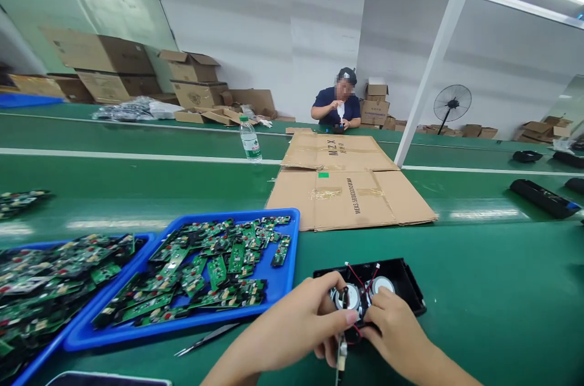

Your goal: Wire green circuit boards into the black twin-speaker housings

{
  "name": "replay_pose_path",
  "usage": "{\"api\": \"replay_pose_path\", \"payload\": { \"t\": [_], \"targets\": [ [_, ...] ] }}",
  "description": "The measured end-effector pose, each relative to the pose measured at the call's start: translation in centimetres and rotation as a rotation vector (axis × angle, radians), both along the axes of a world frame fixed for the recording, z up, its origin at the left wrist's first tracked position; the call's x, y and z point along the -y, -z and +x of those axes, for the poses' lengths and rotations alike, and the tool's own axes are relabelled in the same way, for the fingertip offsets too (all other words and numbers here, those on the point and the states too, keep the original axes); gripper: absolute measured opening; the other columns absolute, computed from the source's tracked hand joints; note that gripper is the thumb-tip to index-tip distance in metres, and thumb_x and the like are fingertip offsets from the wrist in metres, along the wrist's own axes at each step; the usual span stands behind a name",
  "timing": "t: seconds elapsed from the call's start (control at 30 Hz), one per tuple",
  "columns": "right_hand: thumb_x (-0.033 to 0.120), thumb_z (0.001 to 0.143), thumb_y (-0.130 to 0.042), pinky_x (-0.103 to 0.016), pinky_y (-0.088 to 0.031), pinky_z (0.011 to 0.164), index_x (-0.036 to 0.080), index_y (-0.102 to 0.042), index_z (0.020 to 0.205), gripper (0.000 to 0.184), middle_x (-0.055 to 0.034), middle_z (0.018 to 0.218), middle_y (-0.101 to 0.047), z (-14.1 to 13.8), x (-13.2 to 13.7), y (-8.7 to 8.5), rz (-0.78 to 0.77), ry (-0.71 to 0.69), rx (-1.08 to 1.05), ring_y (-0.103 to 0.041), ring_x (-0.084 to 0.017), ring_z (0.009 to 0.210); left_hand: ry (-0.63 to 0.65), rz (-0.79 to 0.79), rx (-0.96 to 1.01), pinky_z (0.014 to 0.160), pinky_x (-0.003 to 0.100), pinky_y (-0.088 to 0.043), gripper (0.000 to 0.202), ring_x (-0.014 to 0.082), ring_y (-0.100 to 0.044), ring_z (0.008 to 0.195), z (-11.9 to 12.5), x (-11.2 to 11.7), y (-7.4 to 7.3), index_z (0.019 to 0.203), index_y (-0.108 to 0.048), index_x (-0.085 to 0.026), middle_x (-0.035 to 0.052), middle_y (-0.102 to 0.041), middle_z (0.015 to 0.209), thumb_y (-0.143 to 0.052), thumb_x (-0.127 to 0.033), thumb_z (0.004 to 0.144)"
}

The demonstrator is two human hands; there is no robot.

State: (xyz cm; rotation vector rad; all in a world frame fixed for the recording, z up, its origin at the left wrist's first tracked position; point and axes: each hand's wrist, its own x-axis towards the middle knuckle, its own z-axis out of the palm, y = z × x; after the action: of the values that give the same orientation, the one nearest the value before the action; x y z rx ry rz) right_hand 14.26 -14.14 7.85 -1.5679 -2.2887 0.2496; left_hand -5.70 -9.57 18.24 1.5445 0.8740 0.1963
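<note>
A black plastic housing (413, 288) lies on the green bench in front of me. Two round silver speakers (382, 284) sit in it, with thin red wires (358, 273) ending in small white plugs. My left hand (310, 319) reaches over the near left side of the housing, its thumb and fingers pinching a narrow circuit board (341, 354) held on edge; part of the board is hidden by the thumb. At the right speaker, my right hand (396, 325) has its fingers bent and closed by the red wires. What lies between those fingertips is hidden.
Blue trays (294, 264) of green circuit boards (218, 270) stand at left, tweezers (207, 338) in front. Flattened cardboard (387, 203) lies ahead, a water bottle (250, 141) beyond. A co-worker (335, 107) sits across. Black housings (542, 197) lie at right.
</note>
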Motion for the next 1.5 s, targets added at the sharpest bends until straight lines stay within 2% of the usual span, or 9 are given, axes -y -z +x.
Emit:
{"api": "replay_pose_path", "payload": {
  "t": [0.07, 0.17, 0.33, 0.5, 0.73, 0.87, 1.0, 1.23, 1.5],
  "targets": [
    [0.007, 0.070, -0.064, -0.029, -0.037, 0.062, 0.018, -0.062, 0.071, 0.011, -0.0034, 0.076, -0.061, -1.1, 0.1, -0.1, -0.025, -0.002, -0.078, -0.052, -0.019, 0.072, 0.031, -0.078, 0.022, 0.042, 0.020, -0.042, 0.022, 0.0136, -0.060, 0.043, 1.4, 0.1, 1.0, 0.093, -0.040, -0.021, -0.0056, -0.058, 0.055, -0.041, -0.042, 0.087],
    [0.014, 0.076, -0.057, -0.026, -0.037, 0.056, 0.017, -0.062, 0.068, 0.010, -0.0022, 0.068, -0.062, -0.8, -0.2, -0.8, -0.233, 0.044, -0.334, -0.053, -0.016, 0.063, -0.043, -0.109, 0.064, 0.046, 0.021, -0.047, 0.018, 0.0144, -0.064, 0.051, 2.6, 0.0, 2.2, 0.094, -0.035, -0.022, -0.0049, -0.058, 0.058, -0.035, -0.039, 0.089],
    [0.044, 0.083, -0.051, -0.026, -0.043, 0.049, 0.014, -0.061, 0.089, 0.032, -0.0017, 0.063, -0.060, 1.3, -2.0, -1.5, -0.411, 0.302, -0.880, -0.054, -0.014, 0.049, -0.332, 0.077, 0.088, 0.061, 0.029, -0.054, 0.018, 0.0163, -0.066, 0.064, 2.3, -0.7, 2.5, 0.097, -0.036, -0.023, -0.0068, -0.052, 0.065, -0.045, -0.033, 0.085],
    [0.055, 0.069, -0.064, -0.021, -0.037, 0.039, 0.015, -0.058, 0.082, 0.042, 0.0017, 0.065, -0.055, 0.8, -4.0, -1.2, -0.470, 0.230, -1.069, -0.046, -0.008, 0.044, -0.369, 0.220, -0.028, 0.057, 0.027, -0.049, 0.014, 0.0195, -0.066, 0.063, 2.2, -1.4, 3.0, 0.097, -0.038, -0.024, -0.0078, -0.046, 0.060, -0.041, -0.031, 0.086],
    [0.044, 0.074, -0.061, -0.020, -0.035, 0.044, 0.015, -0.057, 0.069, 0.030, 0.0017, 0.060, -0.056, -1.3, -4.1, -1.5, -0.603, 0.075, -1.022, -0.046, -0.008, 0.047, -0.350, 0.292, 0.051, 0.064, 0.028, -0.051, 0.010, 0.0144, -0.053, 0.062, 2.2, -1.9, 4.1, 0.092, -0.043, -0.024, -0.0044, -0.050, 0.068, -0.041, -0.031, 0.085],
    [0.021, 0.078, -0.056, -0.022, -0.036, 0.053, 0.016, -0.059, 0.071, 0.010, 0.0015, 0.064, -0.054, -1.6, -3.4, -2.1, -0.421, 0.110, -0.858, -0.047, -0.011, 0.057, -0.340, 0.331, -0.007, 0.061, 0.026, -0.049, 0.011, 0.0147, -0.052, 0.060, 2.1, -1.8, 4.0, 0.092, -0.046, -0.024, -0.0038, -0.054, 0.067, -0.041, -0.031, 0.084],
    [0.017, 0.085, -0.046, -0.024, -0.036, 0.057, 0.018, -0.058, 0.070, 0.019, -0.0005, 0.070, -0.054, -1.7, -2.9, -2.3, -0.211, 0.084, -0.593, -0.049, -0.013, 0.062, -0.299, 0.363, -0.077, 0.061, 0.026, -0.046, 0.012, 0.0165, -0.056, 0.065, 2.2, -1.6, 3.7, 0.093, -0.046, -0.025, -0.0024, -0.057, 0.070, -0.039, -0.030, 0.086],
    [0.015, 0.085, -0.044, -0.024, -0.030, 0.052, 0.018, -0.048, 0.063, 0.022, 0.0018, 0.064, -0.046, -1.8, -2.8, -1.7, -0.156, 0.090, -0.523, -0.041, -0.011, 0.057, -0.223, 0.420, -0.187, 0.058, 0.024, -0.041, 0.012, 0.0170, -0.055, 0.065, 2.6, -1.4, 3.0, 0.092, -0.047, -0.024, -0.0023, -0.058, 0.070, -0.037, -0.024, 0.086],
    [0.008, 0.079, -0.045, -0.023, -0.025, 0.050, 0.018, -0.041, 0.061, 0.020, 0.0027, 0.063, -0.043, -2.1, -2.7, -1.5, -0.134, 0.071, -0.352, -0.039, -0.010, 0.054, -0.191, 0.463, -0.138, 0.062, 0.024, -0.041, 0.017, 0.0175, -0.058, 0.071, 2.9, -1.1, 3.7, 0.093, -0.049, -0.025, -0.0005, -0.062, 0.078, -0.036, -0.018, 0.085]
  ]
}}
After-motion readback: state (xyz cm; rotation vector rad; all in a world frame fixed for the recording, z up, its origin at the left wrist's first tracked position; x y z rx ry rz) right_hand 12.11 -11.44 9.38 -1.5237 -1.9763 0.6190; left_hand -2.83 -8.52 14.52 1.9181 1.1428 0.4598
